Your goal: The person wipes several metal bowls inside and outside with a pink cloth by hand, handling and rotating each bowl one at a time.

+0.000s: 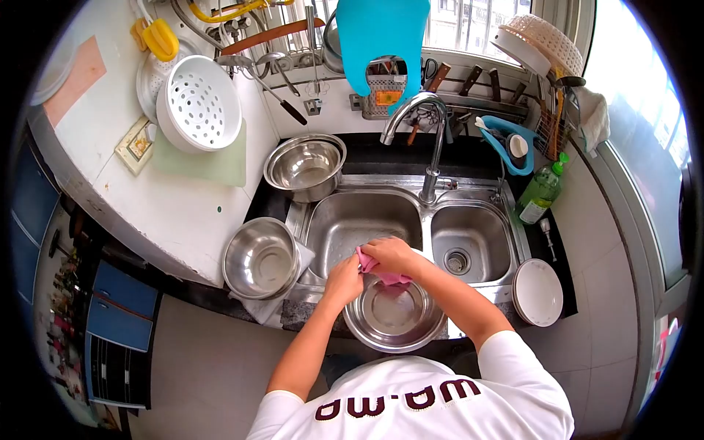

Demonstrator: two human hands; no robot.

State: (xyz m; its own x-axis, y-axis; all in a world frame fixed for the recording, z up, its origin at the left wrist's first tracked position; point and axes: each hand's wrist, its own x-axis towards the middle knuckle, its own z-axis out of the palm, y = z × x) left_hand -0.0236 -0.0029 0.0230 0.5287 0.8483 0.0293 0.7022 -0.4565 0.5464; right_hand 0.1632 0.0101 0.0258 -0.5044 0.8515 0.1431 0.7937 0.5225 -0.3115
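Note:
A pink cloth (394, 279) is bunched between my two hands, at the near edge of the large sink bowl. My left hand (345, 280) is closed on its left end. My right hand (391, 254) grips it from above, with the fingers curled around it. Part of the cloth hangs down over a round stainless steel basin (396, 323), which sits at the front of the sink close to my body. The basin looks bare inside, apart from the cloth at its far rim.
The sink has a large bowl (345, 213) and a small bowl (469, 231), with a faucet (433, 147) behind. Steel basins (260, 257) stand at left, nested ones (304, 165) behind them. Plates (539, 293), a green bottle (543, 191) and a blue caddy (513, 158) stand at right.

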